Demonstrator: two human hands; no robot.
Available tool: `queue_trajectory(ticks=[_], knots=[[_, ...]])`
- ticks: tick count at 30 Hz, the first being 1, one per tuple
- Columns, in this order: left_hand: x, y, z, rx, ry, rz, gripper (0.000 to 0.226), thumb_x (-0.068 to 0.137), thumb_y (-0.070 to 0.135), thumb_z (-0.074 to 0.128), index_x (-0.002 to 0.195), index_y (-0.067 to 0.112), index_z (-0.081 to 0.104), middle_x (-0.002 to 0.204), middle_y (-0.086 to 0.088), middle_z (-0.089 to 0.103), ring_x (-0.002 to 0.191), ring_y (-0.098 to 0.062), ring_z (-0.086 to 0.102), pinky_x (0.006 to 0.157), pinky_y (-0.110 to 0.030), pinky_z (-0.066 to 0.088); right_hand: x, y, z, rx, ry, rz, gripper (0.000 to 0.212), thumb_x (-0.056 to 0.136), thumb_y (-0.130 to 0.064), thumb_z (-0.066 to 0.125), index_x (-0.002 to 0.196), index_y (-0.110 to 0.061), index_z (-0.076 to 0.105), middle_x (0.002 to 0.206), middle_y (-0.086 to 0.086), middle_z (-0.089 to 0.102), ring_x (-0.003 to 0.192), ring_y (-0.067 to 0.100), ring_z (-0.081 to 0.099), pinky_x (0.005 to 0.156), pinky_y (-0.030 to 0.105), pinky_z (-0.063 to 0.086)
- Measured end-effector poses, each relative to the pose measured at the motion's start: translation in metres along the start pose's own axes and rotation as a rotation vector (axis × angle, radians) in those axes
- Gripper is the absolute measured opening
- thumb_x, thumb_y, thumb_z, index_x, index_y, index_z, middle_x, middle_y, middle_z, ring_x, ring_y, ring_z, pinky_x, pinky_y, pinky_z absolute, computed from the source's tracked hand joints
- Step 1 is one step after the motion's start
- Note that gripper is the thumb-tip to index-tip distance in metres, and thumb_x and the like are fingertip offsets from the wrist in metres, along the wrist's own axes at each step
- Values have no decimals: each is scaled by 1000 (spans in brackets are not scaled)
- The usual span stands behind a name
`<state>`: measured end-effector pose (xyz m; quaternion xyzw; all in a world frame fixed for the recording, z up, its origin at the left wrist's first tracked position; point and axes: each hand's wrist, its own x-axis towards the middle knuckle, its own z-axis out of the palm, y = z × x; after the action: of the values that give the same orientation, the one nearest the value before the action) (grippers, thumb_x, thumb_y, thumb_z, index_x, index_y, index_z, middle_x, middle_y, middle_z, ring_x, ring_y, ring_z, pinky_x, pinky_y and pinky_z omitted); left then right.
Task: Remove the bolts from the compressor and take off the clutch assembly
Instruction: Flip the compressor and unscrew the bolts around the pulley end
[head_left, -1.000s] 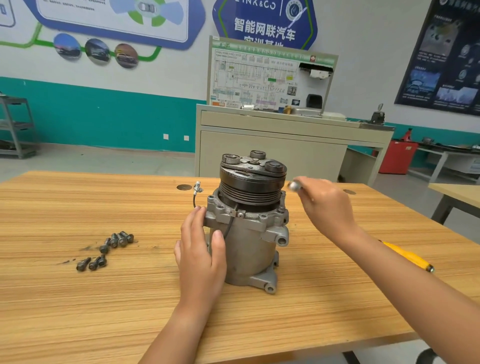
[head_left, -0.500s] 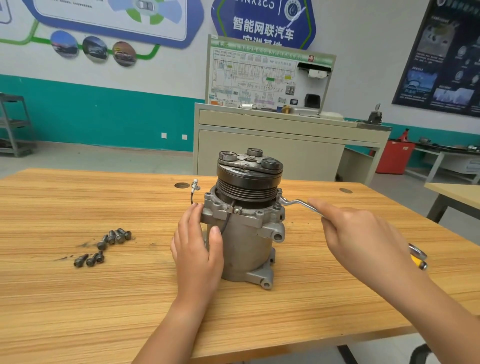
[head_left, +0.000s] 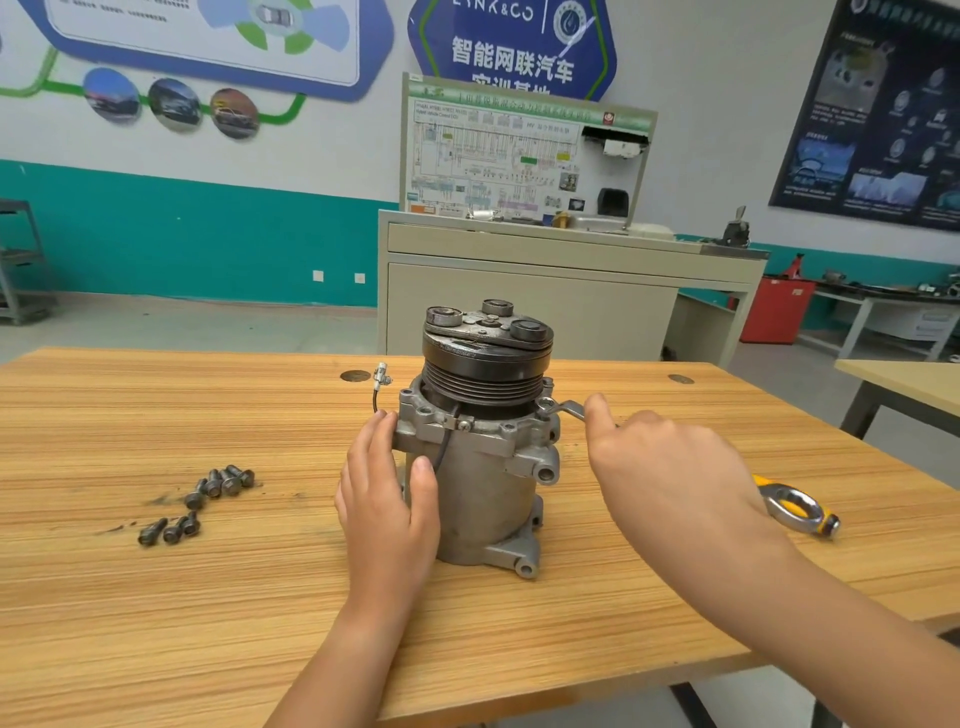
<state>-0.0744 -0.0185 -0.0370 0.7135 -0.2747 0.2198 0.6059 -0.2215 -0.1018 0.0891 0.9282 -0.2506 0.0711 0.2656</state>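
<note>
Grey metal compressor (head_left: 485, 488) with black ribbed pulley (head_left: 483, 371), dark grey bolts (head_left: 200, 501) at nine o'clock, striped tan wooden table (head_left: 156, 597), yellow-and-silver tool (head_left: 795, 506) at three o'clock

You have a wooden table (head_left: 260, 623) filling the lower frame. Right of centre on it lies a yellow-handled tool (head_left: 795, 506) with a metal ring end. Behind the table, at centre, stands a beige cabinet (head_left: 545, 291) topped by a wiring-diagram board (head_left: 519, 156). A red bin (head_left: 776, 309) sits at right, a dark poster (head_left: 883, 114) hangs upper right, and a grey shelf rack (head_left: 21, 260) stands at the left edge.
</note>
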Motion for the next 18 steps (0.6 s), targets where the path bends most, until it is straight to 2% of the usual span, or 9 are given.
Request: queue_trajectory(ticks=[3, 7, 11, 15, 18], knots=[[1, -1, 1, 3, 7, 6, 69, 82, 48, 24, 139, 12, 40, 144, -1, 37, 130, -6, 27, 110, -33, 21, 2, 5, -3, -1, -6, -18, 65, 88, 4, 36, 145, -7, 7, 63, 3, 24, 59, 22, 38, 40, 28, 20], [1, 0, 2, -15, 22, 3, 69, 82, 48, 24, 139, 13, 40, 140, 5, 37, 128, -2, 25, 108, -25, 17, 6, 5, -8, 8, -14, -39, 65, 89, 4, 36, 146, -5, 5, 63, 3, 22, 73, 25, 48, 40, 28, 19], [1, 0, 2, -33, 27, -3, 69, 81, 49, 24, 140, 15, 39, 136, 14, 32, 127, 2, 23, 103, -10, 12, 5, 5, -5, 6, 13, -32, 65, 89, 4, 36, 146, -6, 6, 64, 3, 23, 69, 22, 40, 40, 27, 19], [1, -1, 2, -42, 20, -1, 69, 82, 49, 24, 140, 14, 39, 136, 13, 31, 128, 1, 23, 105, -14, 14, 2, 4, 4, 2, 52, -34, 68, 87, 6, 36, 146, -4, 4, 73, 3, 31, 65, 22, 43, 40, 27, 21], [1, -1, 2, -46, 15, 0, 68, 82, 50, 24, 140, 16, 39, 137, 15, 31, 128, 3, 23, 103, -10, 12, 2, 2, 8, -10, 87, -60, 66, 88, 7, 35, 146, -2, 5, 79, 6, 44, 64, 19, 51, 39, 25, 20]])
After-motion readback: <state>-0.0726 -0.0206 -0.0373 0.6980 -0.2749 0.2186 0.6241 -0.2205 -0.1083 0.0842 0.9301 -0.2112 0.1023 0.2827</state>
